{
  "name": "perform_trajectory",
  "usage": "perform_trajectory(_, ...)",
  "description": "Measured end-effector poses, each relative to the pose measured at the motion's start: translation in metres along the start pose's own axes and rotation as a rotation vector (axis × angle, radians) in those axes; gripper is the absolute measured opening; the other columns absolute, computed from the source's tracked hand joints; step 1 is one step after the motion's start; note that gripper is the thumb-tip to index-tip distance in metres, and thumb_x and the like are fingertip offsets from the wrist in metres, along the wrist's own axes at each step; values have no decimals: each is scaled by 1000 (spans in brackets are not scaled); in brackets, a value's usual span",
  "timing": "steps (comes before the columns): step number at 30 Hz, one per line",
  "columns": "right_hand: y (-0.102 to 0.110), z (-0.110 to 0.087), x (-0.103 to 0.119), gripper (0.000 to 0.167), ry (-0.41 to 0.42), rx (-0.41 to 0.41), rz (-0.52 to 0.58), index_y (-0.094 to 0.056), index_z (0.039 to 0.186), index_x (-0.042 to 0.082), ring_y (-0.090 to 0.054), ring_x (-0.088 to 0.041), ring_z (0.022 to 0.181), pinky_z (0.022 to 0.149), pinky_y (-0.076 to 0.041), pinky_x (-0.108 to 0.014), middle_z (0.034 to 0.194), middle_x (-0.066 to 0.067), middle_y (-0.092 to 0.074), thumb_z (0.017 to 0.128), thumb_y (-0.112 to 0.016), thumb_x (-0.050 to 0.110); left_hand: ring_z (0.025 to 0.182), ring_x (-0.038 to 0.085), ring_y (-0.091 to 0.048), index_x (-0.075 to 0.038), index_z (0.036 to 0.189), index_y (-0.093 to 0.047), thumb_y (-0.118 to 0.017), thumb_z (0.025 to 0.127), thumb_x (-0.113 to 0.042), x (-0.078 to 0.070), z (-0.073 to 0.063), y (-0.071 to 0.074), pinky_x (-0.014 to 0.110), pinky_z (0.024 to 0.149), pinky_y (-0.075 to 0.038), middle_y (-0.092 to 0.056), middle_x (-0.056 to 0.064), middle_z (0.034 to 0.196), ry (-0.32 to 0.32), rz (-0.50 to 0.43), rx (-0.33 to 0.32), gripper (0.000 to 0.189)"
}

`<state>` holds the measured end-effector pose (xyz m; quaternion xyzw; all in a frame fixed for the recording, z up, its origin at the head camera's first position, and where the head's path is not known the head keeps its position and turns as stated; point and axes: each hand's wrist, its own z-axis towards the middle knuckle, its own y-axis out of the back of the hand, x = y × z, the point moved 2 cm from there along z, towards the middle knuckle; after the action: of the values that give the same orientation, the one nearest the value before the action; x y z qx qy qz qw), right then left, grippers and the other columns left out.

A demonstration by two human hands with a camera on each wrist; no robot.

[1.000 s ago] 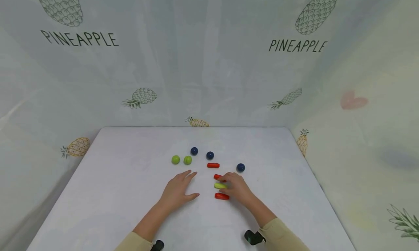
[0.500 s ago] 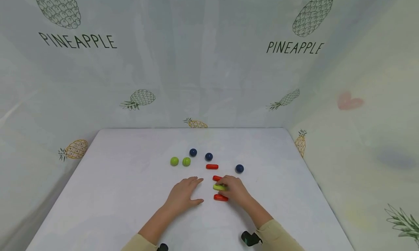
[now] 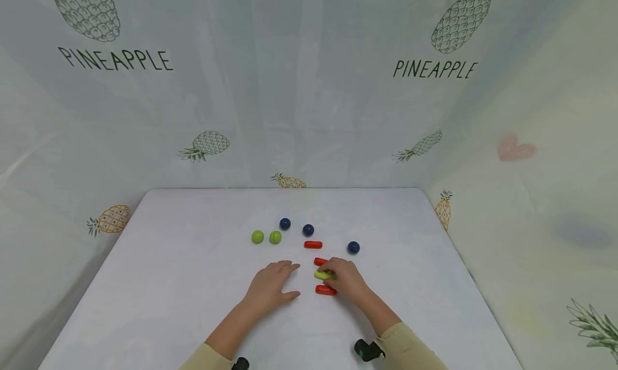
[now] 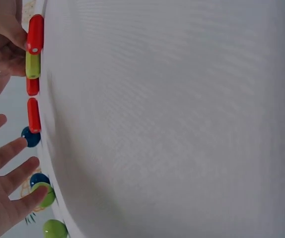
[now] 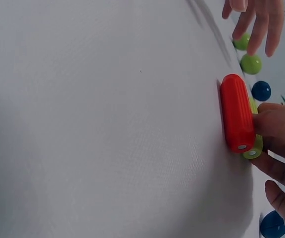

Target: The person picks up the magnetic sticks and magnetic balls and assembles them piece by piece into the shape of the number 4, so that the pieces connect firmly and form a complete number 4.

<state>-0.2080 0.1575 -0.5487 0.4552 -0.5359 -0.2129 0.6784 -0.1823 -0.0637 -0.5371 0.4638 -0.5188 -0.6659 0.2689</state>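
My right hand [image 3: 348, 281] pinches a short yellow-green rod [image 3: 321, 275] that lies on the white table. One red rod [image 3: 325, 290] sits on the near side of it and another red rod [image 3: 319, 261] on the far side, partly covered by the fingers. In the right wrist view, the near red rod [image 5: 237, 114] is ridged and hides much of the yellow-green one [image 5: 253, 148]. A third red rod [image 3: 313, 244] lies farther back. My left hand [image 3: 267, 289] is left of the rods, fingers spread, holding nothing.
Beyond the hands are two green balls, one [image 3: 257, 237] left of the other [image 3: 275, 237]. Two dark blue balls [image 3: 285, 223] lie farther back, and a third blue ball [image 3: 353, 248] is to the right. A pineapple-print curtain [image 3: 309, 91] surrounds the table [image 3: 193, 241].
My left hand has shifted slightly right and toward me. The right fingers have settled around the yellow-green rod. The balls and the other rods have stayed put.
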Motion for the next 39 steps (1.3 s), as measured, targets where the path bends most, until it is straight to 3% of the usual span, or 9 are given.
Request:
perform_trajectory(15,5,4,14,27,-49,18,64,-72,111,12,-57,-13,87,81,-52,-33,98,6,-62,85,-76,13,122,29,-51,-16,138,-53,-75,83,-46,9,2,5,47,97,-45,-55,8,134,23,1,-39,66)
perform_trajectory(25,9,9,27,26,-48,-4,123,-70,113,14,-57,-14,92,84,-51,-35,102,6,-62,87,-73,11,122,29,-52,-15,137,-55,-77,81,-45,18,1,14,47,97,-45,-55,8,135,80,30,-83,67)
perform_trajectory(30,7,15,34,28,-31,-4,132,-69,114,14,-56,-13,91,83,-51,-32,101,6,-62,87,-73,11,121,30,-53,-14,136,-56,-78,81,-41,24,-1,21,47,96,-46,-56,9,133,77,22,-122,65)
perform_trajectory(39,-1,26,43,32,-24,12,154,-68,117,16,-55,-12,85,75,-49,-27,98,8,-62,86,-75,13,121,31,-53,-12,135,-56,-78,82,-39,39,-4,28,50,96,-45,-56,10,134,132,-13,-156,64)
